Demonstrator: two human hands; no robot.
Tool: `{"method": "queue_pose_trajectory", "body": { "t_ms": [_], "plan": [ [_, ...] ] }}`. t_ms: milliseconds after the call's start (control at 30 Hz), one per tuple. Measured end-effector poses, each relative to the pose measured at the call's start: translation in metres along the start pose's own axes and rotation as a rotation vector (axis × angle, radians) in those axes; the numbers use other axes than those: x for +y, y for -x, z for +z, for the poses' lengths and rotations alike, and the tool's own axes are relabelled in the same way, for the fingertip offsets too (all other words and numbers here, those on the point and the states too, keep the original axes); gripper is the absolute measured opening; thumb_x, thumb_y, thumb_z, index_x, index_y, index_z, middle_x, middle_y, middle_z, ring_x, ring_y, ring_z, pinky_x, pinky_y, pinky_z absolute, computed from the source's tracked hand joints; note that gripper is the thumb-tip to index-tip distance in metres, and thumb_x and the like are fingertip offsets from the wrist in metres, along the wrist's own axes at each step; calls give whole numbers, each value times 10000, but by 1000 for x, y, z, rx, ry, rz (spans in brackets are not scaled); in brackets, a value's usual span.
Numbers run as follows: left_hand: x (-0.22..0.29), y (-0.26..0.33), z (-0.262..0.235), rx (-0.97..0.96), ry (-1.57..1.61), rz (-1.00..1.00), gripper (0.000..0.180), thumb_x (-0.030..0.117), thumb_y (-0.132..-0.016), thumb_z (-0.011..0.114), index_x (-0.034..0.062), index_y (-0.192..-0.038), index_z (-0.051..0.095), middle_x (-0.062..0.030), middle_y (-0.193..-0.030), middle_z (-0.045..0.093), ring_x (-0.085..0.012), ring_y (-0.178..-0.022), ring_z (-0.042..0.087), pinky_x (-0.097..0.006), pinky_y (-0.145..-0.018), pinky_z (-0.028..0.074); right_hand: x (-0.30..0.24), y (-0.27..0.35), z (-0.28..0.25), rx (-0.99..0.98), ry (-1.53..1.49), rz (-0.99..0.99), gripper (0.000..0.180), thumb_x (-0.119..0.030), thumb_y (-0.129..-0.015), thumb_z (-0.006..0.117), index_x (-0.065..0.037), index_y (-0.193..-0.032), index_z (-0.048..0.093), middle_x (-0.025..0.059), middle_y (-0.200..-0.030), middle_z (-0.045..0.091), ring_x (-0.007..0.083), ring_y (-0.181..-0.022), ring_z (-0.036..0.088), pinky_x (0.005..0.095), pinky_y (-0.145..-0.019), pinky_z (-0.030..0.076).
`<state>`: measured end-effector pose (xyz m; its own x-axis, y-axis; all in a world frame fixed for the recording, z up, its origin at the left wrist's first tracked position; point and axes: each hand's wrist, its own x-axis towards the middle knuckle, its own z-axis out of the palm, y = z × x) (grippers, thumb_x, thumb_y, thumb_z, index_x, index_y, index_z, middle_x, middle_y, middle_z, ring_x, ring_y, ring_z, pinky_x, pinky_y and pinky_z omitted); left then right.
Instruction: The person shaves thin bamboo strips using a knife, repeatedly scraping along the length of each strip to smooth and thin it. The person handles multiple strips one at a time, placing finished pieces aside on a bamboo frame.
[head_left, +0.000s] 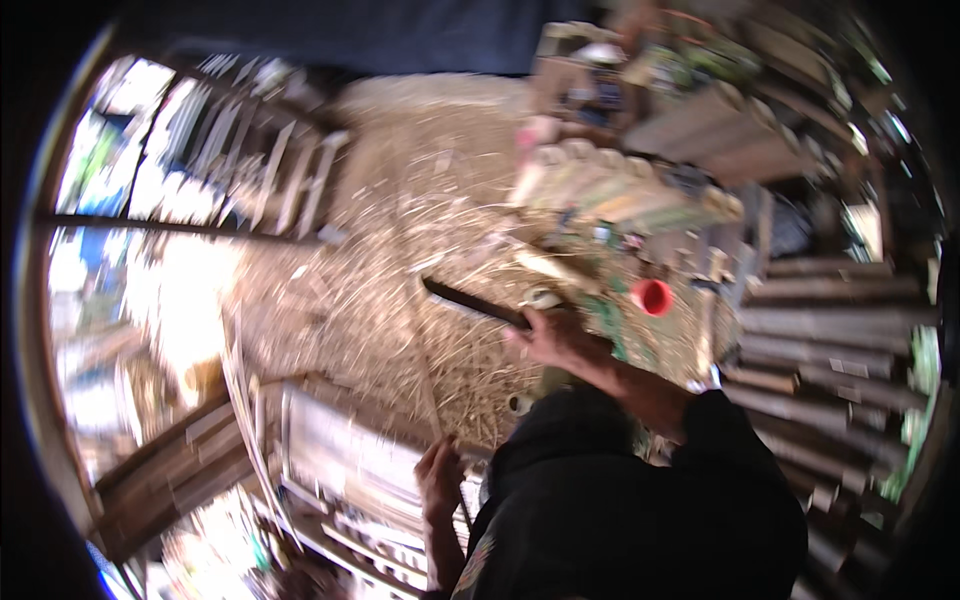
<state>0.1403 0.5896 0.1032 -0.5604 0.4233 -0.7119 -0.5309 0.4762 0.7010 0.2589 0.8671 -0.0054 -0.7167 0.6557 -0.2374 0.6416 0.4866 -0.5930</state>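
My right hand (562,338) is closed around the handle end of a long knife (472,302). The knife's dark, broad blade points left and slightly away from me, over a floor strewn with pale shavings. Lower and to the left, my left hand (440,476) is closed on a thin strip (428,385) that looks like split bamboo. One end of this strip runs away across the shavings, and a short length shows below the hand. The blade and the strip appear apart. Motion blur hides the strip's far end.
A red cup (652,297) is right of my right hand. Beyond it lie thick cut bamboo lengths (625,190). Stacked poles (835,325) line the right side. A pale slatted bench or rack (350,450) stands at lower left, near a bright opening. Loose shavings (350,300) cover the floor.
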Motion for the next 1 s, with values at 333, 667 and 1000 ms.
{"method": "queue_pose_trajectory", "body": {
  "t_ms": [333, 667, 1000],
  "plan": [
    [-40, 78, -82, 278, 69, 309, 314, 254, -952, 590, -24, -1076, 667, 19, -714, 600, -30, -600, 493, -213, -511, 394, -209, 84, 37, -47, 18, -772, 511, -595, -858, 599, -86, -896, 592, 70, -653, 605, 239, -576, 640, 379, -533, 519],
    [-91, 166, -102, 329, -89, 366, 291, 194, -968, 555, -4, -1166, 634, -36, -773, 594, -95, -704, 540, -257, -600, 454, -251, 43, 24, -121, 55, -613, 642, -725, -855, 475, -93, -812, 579, 63, -584, 575, 231, -531, 602, 375, -497, 469],
    [-97, 171, -120, 75, 333, 206, 472, 418, -994, 502, -34, -996, 643, 51, -589, 453, -27, -469, 361, -206, -433, 262, -253, 69, 16, -164, 8, -859, 553, -656, -866, 544, -114, -754, 549, 15, -550, 538, 175, -476, 568, 349, -441, 465]
  ]
}}
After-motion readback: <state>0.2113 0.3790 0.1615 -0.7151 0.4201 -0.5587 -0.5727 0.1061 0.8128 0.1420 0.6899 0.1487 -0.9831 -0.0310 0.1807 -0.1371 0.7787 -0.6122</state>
